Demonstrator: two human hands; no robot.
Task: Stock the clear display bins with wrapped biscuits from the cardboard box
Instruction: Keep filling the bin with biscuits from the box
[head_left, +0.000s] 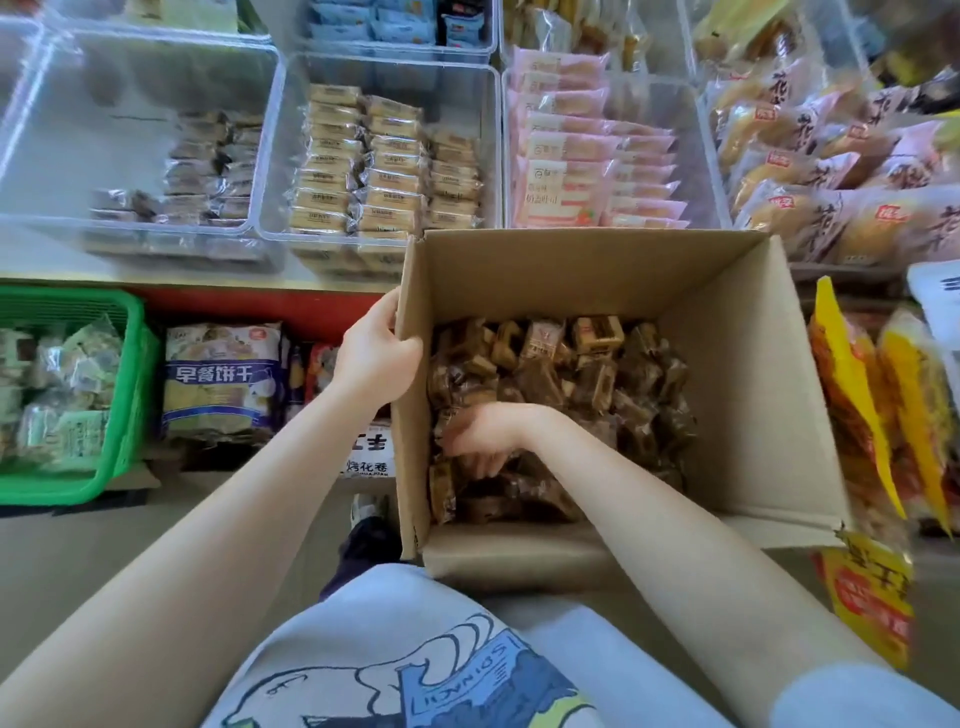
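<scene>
Head view: one cardboard box (727, 364), open, many brown wrapped biscuits (587, 374) heaped inside. Clear display bins (270, 156) on the shelf just beyond it, at least four, each partly filled. Green basket (132, 364) on the floor, left. Left hand (376, 353) grips the box's left wall. Right hand (483, 436) sits among the biscuits, fingers curled down into the heap; hold unclear.
</scene>
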